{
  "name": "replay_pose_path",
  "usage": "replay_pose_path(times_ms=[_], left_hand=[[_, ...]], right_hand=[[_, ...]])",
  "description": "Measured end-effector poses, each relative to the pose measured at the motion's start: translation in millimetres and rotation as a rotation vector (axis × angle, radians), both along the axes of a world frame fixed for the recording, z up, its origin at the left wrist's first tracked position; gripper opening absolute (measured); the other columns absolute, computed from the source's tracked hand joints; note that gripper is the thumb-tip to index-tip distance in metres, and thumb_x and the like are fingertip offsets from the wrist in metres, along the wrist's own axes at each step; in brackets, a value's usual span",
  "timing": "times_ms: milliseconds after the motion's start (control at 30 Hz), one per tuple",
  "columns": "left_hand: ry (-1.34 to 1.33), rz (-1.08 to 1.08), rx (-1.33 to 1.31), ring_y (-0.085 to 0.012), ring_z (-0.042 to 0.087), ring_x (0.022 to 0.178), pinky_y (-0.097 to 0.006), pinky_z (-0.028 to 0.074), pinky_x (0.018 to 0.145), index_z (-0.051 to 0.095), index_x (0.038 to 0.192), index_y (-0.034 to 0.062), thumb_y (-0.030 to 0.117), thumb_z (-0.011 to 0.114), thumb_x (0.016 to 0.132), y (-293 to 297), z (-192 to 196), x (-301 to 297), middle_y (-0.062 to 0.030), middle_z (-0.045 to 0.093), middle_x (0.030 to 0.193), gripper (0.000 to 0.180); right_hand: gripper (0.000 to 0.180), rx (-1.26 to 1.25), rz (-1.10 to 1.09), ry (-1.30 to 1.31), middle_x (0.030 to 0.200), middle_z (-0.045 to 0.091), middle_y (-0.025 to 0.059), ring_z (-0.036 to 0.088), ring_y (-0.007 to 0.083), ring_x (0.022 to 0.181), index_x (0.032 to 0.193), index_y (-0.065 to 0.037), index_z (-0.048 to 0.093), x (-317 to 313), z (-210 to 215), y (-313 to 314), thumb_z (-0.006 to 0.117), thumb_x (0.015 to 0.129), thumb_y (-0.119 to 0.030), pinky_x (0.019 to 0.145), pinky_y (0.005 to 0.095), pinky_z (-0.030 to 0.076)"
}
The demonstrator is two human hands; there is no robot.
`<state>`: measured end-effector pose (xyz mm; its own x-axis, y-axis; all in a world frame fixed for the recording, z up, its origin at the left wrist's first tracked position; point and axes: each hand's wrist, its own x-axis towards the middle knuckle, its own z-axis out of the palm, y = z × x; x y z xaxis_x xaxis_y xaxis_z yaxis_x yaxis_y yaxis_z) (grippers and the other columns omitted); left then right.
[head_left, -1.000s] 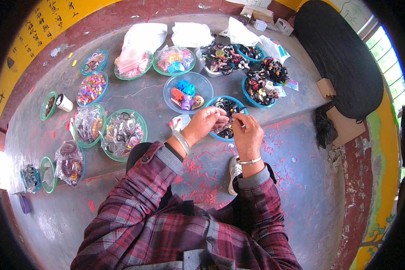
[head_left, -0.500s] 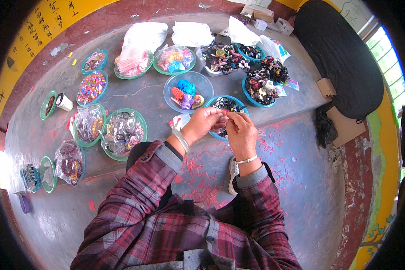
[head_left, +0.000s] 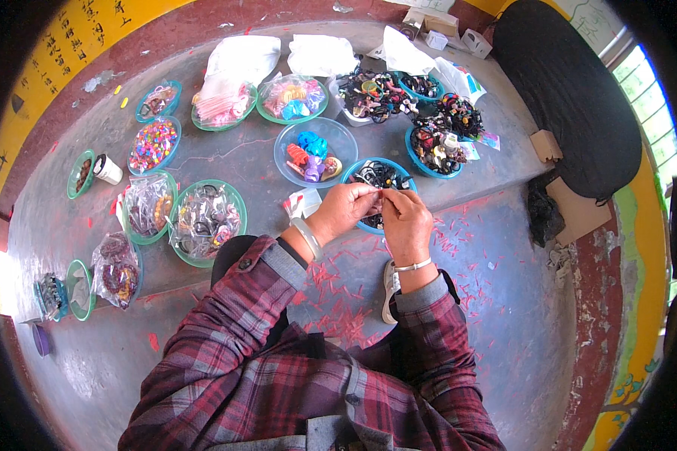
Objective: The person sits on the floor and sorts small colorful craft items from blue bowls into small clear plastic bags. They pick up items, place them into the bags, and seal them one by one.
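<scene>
My left hand (head_left: 344, 208) and my right hand (head_left: 408, 228) meet fingertip to fingertip over a blue bowl (head_left: 406, 177) of black hair ties (head_left: 382, 174). Both are closed in a pinch, thumbs against the index fingers. A tiny reddish bit shows between the tips, too small to name. Part of the bowl is hidden behind my fingers. Just beyond my left hand stands a clear blue bowl (head_left: 287, 139) with orange, purple and blue pieces. A white packet (head_left: 302, 204) lies beside my left wrist.
Bowls of black hair ties with small ornaments (head_left: 434, 150) stand at the right. A bowl of colourful beads (head_left: 153, 146), a white cup (head_left: 108, 170) and a green bowl of bagged bands (head_left: 207, 224) sit left. Red scraps (head_left: 338, 301) litter the lower floor below the ledge.
My fingertips have shifted slightly and pinch closer together at almost the same spot. My left fingers are drawn more tightly in. The bowls have stayed in place.
</scene>
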<state>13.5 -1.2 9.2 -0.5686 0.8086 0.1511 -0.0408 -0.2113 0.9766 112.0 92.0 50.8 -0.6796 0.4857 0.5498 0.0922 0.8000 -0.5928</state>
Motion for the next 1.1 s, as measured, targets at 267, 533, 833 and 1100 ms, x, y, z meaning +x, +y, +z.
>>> replay_pose_path(times_ms=[267,533,833,1100], left_hand=[[0.339,0.084,-0.041,-0.0185,0.063,0.07,-0.028,0.048,0.062,0.06,0.095,-0.0001,0.012,0.051,0.086,1.6,-5.2,1.3,-0.0146,0.064,0.077,0.018],[0.487,0.049,-0.147,-0.0193,0.061,0.07,-0.029,0.047,0.062,0.059,0.099,0.0016,0.009,0.053,0.083,0.2,-10.8,1.3,-0.014,0.063,0.077,0.018],[0.503,0.107,-0.097,-0.0255,0.061,0.072,-0.032,0.047,0.062,0.061,0.097,0.0035,0.009,0.054,0.082,0.4,-6.3,5.4,-0.0167,0.062,0.08,0.018],[0.206,0.034,-0.051,-0.0107,0.06,0.074,-0.025,0.048,0.066,0.06,0.1,-0.002,0.011,0.053,0.085,-3.8,8.3,4.8,-0.0109,0.064,0.081,0.021]], right_hand=[[0.009,0.168,-0.014,-0.056,0.074,0.06,0.0098,0.059,0.0273,0.067,0.079,-0.005,0.065,1.0,-0.8,-1.7,0.061,0.071,-0.006,0.059,0.0338,0.047],[0.004,0.367,-0.006,-0.236,0.074,0.057,0.0088,0.056,0.0284,0.069,0.075,-0.008,0.06,2.6,0.7,-1.4,0.058,0.072,-0.009,0.061,0.0374,0.046],[0.004,0.29,-0.034,-0.08,0.07,0.053,0.0093,0.054,0.0288,0.068,0.069,-0.007,0.054,-0.6,-5.3,1.1,0.058,0.07,-0.009,0.057,0.0393,0.045],[0.002,-0.135,-0.021,0.026,0.071,0.058,0.0093,0.058,0.0251,0.063,0.071,-0.006,0.059,-2.1,-0.2,1.2,0.06,0.069,-0.005,0.055,0.0322,0.046]])
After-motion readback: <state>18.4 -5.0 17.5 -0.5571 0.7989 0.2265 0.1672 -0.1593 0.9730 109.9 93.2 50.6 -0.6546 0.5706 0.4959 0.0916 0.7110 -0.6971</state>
